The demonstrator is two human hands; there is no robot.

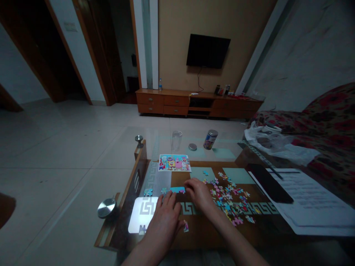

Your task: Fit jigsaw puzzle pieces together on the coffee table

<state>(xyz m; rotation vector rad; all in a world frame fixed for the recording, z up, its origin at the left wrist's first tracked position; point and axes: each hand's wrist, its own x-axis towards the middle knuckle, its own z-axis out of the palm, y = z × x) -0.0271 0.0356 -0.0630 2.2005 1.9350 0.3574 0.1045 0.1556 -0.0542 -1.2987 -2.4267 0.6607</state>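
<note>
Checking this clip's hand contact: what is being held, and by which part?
The right hand has its fingertips at the end of a blue jigsaw section, though a grip cannot be told; the left hand holds nothing visible.

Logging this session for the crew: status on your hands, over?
Bare right hand touching end of blue jigsaw strip. Bare left hand open, just below it. Loose multicoloured jigsaw pieces scattered to the right.

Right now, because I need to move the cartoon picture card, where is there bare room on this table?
Bare room lies on the brown panel, bordered by the stray puzzle piece, the scattered puzzle pieces and the right hand. A smaller patch sits between the picture card and the tin can. It is crowded right of that hand, among the pieces.
</note>
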